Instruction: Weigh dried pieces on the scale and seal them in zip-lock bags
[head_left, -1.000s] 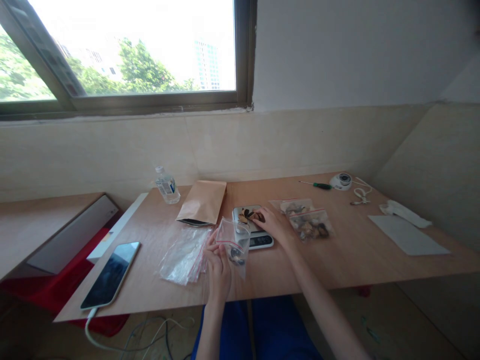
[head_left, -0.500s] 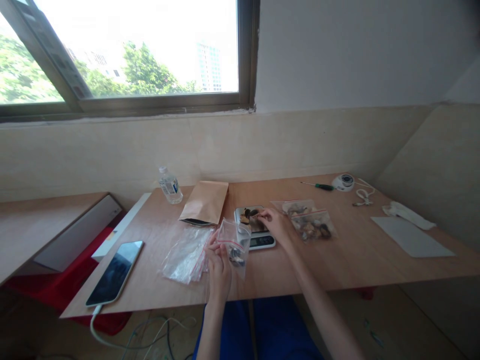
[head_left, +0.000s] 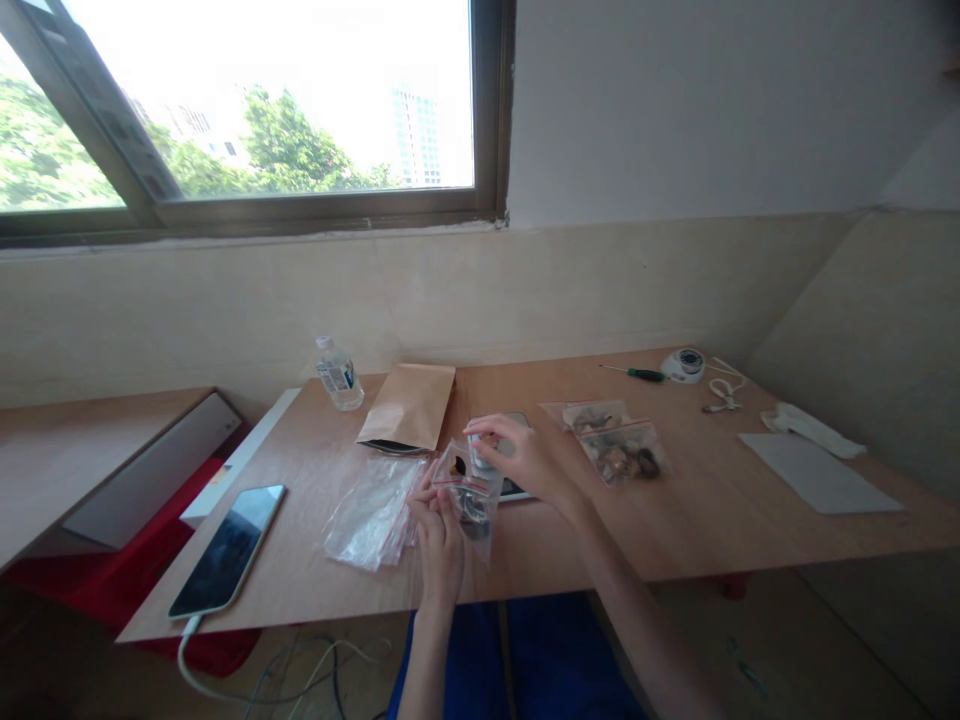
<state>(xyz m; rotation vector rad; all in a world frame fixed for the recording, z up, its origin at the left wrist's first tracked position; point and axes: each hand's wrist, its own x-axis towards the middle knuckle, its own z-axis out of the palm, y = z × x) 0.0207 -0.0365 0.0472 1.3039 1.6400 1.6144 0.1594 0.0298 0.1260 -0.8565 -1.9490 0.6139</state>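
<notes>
My left hand (head_left: 439,530) pinches a small clear zip bag (head_left: 480,540) near its red seal line and holds it upright. Dark pieces that look like dried mushrooms lie inside it. At the bag's mouth is one dark and tan mushroom piece (head_left: 459,466). Just above, my right hand (head_left: 517,460) has its thumb and forefinger apart, below and beside the opening's upper edge. Behind this hand sits a white kitchen scale (head_left: 516,490), mostly covered; what remains on its plate is largely hidden. Left of the bag lies a stack of clear zip bags (head_left: 371,515).
Filled mushroom bags (head_left: 626,455) lie right of the scale. A brown paper pouch (head_left: 411,405) and a water bottle (head_left: 340,375) stand behind. A charging phone (head_left: 229,550) lies left. Farther right are a screwdriver (head_left: 645,375), a dome camera (head_left: 684,366) and a white sheet (head_left: 817,475).
My right hand has moved left from the scale's plate to the bag's mouth, where a mushroom piece now shows. My left hand keeps hold of the bag in nearly the same place.
</notes>
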